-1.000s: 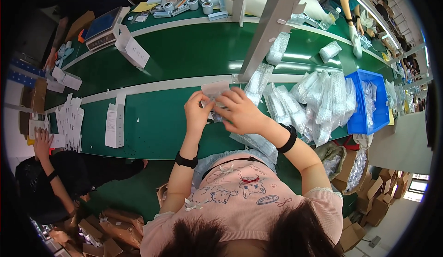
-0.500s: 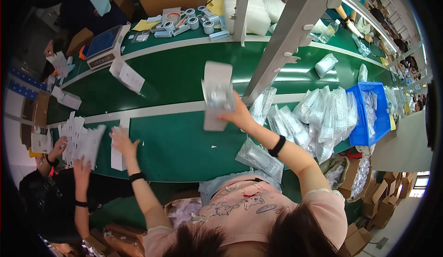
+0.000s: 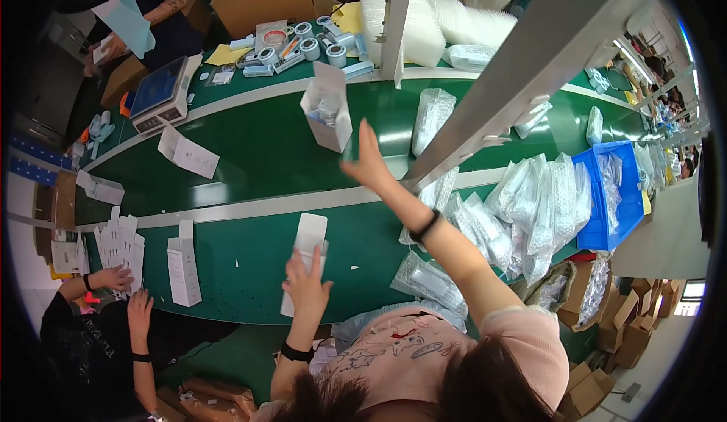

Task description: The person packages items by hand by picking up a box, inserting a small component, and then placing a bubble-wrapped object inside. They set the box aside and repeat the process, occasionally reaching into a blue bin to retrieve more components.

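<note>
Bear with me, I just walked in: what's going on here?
The person's left hand is at a slim white box on the near green table; its grip is unclear. The right hand is open and empty beside an open white box holding clear plastic, on the green surface beyond the rail. Bubble-wrapped packages are heaped to the right, next to a blue bin. On the left, a co-worker's hands are at a stack of flat white pieces.

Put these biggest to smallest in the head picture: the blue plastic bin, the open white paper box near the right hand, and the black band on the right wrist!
Blue plastic bin
Open white paper box
Black band, smallest by far
</note>
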Demonstrator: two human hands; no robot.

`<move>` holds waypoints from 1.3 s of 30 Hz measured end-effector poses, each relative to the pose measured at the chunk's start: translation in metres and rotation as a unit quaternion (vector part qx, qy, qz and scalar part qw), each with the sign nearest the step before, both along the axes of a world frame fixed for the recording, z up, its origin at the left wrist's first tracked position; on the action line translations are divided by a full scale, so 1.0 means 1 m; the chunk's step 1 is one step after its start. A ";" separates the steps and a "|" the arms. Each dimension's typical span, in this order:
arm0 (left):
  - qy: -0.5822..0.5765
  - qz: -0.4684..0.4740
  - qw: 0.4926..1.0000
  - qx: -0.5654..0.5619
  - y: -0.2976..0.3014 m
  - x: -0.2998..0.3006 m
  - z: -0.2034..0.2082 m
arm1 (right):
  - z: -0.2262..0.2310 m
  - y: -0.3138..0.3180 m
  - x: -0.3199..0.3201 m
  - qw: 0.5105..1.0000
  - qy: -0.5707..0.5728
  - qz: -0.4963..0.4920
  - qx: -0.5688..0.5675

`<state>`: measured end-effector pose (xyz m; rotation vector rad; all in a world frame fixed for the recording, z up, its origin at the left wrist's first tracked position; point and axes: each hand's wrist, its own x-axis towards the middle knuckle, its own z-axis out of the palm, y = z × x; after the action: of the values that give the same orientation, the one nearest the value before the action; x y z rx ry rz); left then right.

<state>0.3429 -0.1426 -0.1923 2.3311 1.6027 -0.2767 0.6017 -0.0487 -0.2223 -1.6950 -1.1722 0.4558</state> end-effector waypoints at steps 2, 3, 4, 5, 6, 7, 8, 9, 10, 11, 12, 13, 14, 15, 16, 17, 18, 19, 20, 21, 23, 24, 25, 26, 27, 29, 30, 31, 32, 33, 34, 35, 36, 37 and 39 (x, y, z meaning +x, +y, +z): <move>-0.065 -0.002 0.991 -0.117 0.005 0.005 0.014 | 0.058 -0.071 0.011 0.935 -0.017 0.302 -0.186; -0.065 0.013 0.991 -0.120 0.014 -0.001 0.008 | 0.083 -0.088 0.026 0.842 -0.084 0.430 -0.314; -0.091 0.015 0.990 -0.109 0.028 -0.008 0.002 | 0.114 -0.119 0.050 0.820 -0.085 0.478 -0.303; -0.118 0.014 0.988 -0.098 0.044 -0.017 -0.009 | 0.131 -0.135 0.078 0.779 -0.061 0.540 -0.313; -0.144 0.014 0.986 -0.087 0.056 -0.023 -0.020 | 0.127 -0.147 0.109 0.807 -0.001 0.509 -0.300; -0.145 0.013 0.985 -0.087 0.059 -0.027 -0.036 | 0.122 -0.153 0.134 0.830 0.059 0.475 -0.286; -0.186 0.002 0.975 -0.119 0.058 -0.034 -0.056 | 0.116 -0.146 0.156 0.862 0.120 0.360 -0.336; -0.224 -0.011 0.963 -0.150 0.055 -0.039 -0.075 | 0.108 -0.134 0.174 0.876 0.181 0.238 -0.378; -0.263 -0.025 0.947 -0.181 0.055 -0.039 -0.084 | 0.098 -0.118 0.183 0.897 0.065 0.122 -0.419; -0.265 -0.030 0.946 -0.182 0.057 -0.036 -0.083 | 0.061 -0.116 0.210 0.944 -0.214 0.084 -0.238; -0.296 -0.012 0.935 -0.197 0.055 -0.035 -0.082 | 0.058 -0.094 0.206 0.944 -0.213 0.085 -0.237; -0.327 0.007 0.921 -0.211 0.052 -0.034 -0.081 | 0.050 -0.062 0.194 0.950 -0.092 0.016 -0.296; -0.357 0.031 0.907 -0.220 0.052 -0.034 -0.078 | 0.045 -0.021 0.176 0.936 0.030 -0.047 -0.348; -0.355 0.039 0.909 -0.216 0.049 -0.034 -0.070 | 0.038 0.010 0.171 0.900 0.149 -0.108 -0.395; -0.376 0.023 0.906 -0.191 0.049 -0.021 -0.051 | -0.028 0.006 0.202 0.900 0.151 -0.113 -0.393; -0.395 0.009 0.904 -0.164 0.050 -0.005 -0.031 | -0.065 0.038 0.208 0.919 -0.056 -0.069 -0.383; -0.414 -0.006 0.900 -0.137 0.050 0.010 -0.014 | -0.098 0.038 0.220 0.920 -0.053 -0.073 -0.381; -0.411 0.004 0.902 -0.133 0.048 0.019 0.000 | -0.111 0.048 0.208 0.928 -0.109 -0.088 -0.346; -0.411 -0.002 0.908 -0.080 0.044 0.031 0.013 | -0.121 0.052 0.195 0.931 -0.162 -0.108 -0.309; -0.411 -0.012 0.911 -0.030 0.039 0.044 0.024 | -0.130 0.050 0.190 0.929 -0.214 -0.133 -0.271; -0.416 -0.042 0.908 0.010 0.033 0.070 0.032 | -0.155 0.018 0.240 0.980 -0.077 -0.127 -0.133; -0.456 -0.085 0.886 0.001 0.032 0.083 0.026 | -0.163 -0.005 0.266 0.992 0.059 -0.113 0.016; -0.488 -0.105 0.866 0.001 0.029 0.089 0.015 | -0.145 -0.005 0.246 0.992 0.064 -0.105 0.011; -0.485 -0.076 0.871 0.008 0.019 0.087 0.006 | -0.121 -0.035 0.249 0.962 0.224 -0.124 0.093; -0.490 -0.081 0.868 0.019 0.010 0.091 0.001 | -0.078 -0.056 0.254 0.897 0.375 -0.161 0.171; -0.508 -0.113 0.853 0.029 -0.001 0.100 -0.007 | -0.039 -0.103 0.249 0.754 0.579 -0.185 0.249; -0.511 -0.123 0.851 0.020 -0.003 0.106 -0.011 | -0.027 -0.143 0.261 0.701 0.644 -0.169 0.255; -0.527 -0.129 0.840 0.026 -0.004 0.111 -0.015 | -0.006 -0.169 0.245 0.702 0.640 -0.176 0.257; -0.542 -0.134 0.829 0.033 -0.006 0.116 -0.020 | 0.026 -0.192 0.217 0.680 0.653 -0.171 0.287; -0.556 -0.136 0.819 0.042 -0.008 0.120 -0.024 | 0.042 -0.206 0.192 0.656 0.666 -0.164 0.314; -0.560 -0.148 0.814 0.033 -0.010 0.127 -0.026 | 0.047 -0.225 0.175 0.657 0.658 -0.173 0.325; -0.573 -0.148 0.805 0.041 -0.011 0.131 -0.029 | 0.050 -0.237 0.158 0.667 0.654 -0.156 0.320; -0.583 -0.147 0.798 0.051 -0.013 0.133 -0.031 | 0.051 -0.242 0.139 0.676 0.652 -0.137 0.315; -0.592 -0.149 0.790 0.058 -0.016 0.134 -0.033 | 0.056 -0.237 0.112 0.690 0.628 -0.177 0.314; -0.595 -0.135 0.791 0.037 -0.021 0.131 -0.030 | 0.076 -0.211 0.053 0.743 0.544 -0.234 0.311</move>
<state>0.4735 -0.1632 -0.2223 1.9670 0.6211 1.0249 0.6543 -0.2593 -0.1463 -0.7827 0.0301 0.5287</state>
